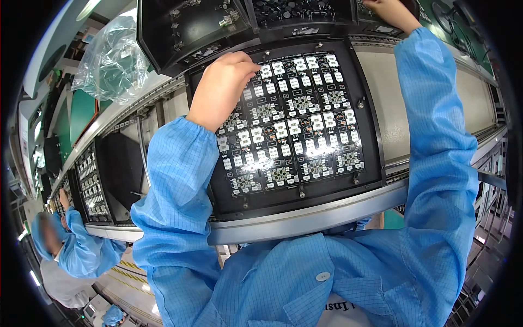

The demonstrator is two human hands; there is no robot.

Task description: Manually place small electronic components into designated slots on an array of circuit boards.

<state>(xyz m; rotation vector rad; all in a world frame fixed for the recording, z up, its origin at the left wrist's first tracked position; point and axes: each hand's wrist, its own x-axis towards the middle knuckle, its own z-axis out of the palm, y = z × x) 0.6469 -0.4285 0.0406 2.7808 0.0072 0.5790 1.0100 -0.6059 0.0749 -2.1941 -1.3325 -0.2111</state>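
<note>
A panel of circuit boards [291, 128], dark with many white parts, lies in a black carrier frame [373, 136] in front of me. Over its far left corner is my left hand [222, 82], its fingers closed in a pinch against the board; whatever they hold is too small to make out. My right hand [393, 12] reaches to the black parts bin [376, 24] at the far right. Its visible fingers are bent together, and the picture's upper edge cuts off part of them. Anything in them is hidden.
Another black bin [188, 46] with a few small parts stands far left; a middle bin holds many black round components [294, 12]. A clear plastic bag [111, 62] lies left. A metal rail [305, 215] runs along the near side. At left, a co-worker [81, 245] sits by another carrier [92, 182].
</note>
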